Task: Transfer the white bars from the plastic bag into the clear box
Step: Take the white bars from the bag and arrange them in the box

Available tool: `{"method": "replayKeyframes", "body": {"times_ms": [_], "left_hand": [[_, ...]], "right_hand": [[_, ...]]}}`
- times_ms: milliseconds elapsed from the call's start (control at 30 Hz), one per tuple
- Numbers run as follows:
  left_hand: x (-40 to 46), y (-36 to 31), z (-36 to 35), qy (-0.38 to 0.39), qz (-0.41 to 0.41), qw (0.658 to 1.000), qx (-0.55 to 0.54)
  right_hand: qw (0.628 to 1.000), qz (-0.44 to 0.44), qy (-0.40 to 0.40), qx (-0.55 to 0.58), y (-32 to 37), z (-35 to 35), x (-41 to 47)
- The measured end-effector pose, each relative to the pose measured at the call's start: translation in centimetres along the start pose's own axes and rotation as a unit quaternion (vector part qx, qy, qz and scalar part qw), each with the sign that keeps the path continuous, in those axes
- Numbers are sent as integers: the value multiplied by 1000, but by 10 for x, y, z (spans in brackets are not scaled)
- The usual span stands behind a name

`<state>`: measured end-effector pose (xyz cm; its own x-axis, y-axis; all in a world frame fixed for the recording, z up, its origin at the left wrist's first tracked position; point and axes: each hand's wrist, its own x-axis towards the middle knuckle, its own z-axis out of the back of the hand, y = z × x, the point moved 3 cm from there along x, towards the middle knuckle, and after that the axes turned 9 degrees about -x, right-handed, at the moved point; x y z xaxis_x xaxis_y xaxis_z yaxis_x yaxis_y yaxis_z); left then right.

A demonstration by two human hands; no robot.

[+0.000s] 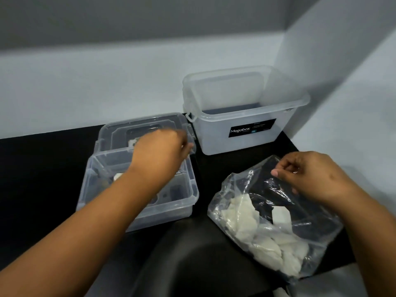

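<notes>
A small clear box [188, 189] stands at the left of the black table, its lid [171, 120] tipped open behind it. My left hand [158, 153] hovers over the box, blurred and back up, with its fingers turned down out of sight. White bars [118, 176] show inside the box beside my forearm. A clear plastic bag [233, 189] lies at the right with several white bars [244, 217] in it. My right hand [310, 174] pinches the bag's upper edge and holds it open.
A larger translucent tub [246, 133] labelled Megabox stands open at the back, right of the small box. The black table [42, 168] ends at a pale wall behind and on the right. A dark rounded shape [182, 264] lies at the near edge.
</notes>
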<state>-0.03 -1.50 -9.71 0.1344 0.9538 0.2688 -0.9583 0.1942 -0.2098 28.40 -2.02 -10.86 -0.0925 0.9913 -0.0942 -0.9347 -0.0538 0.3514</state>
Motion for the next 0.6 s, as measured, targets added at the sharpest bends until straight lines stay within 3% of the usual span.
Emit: {"method": "replayKeyframes", "body": {"times_ms": [233,433,600], "left_hand": [[7,-90,-48,51,-74,991,-98],[2,-127,-96,121,-125,972,-160],[0,-139,-122,174,-151,955,-188]], "right_hand": [[993,30,107,-45,-36,-29,6],[956,41,204,-204,-49,-76,12],[934,35,231,-272,-54,-88,11]]}}
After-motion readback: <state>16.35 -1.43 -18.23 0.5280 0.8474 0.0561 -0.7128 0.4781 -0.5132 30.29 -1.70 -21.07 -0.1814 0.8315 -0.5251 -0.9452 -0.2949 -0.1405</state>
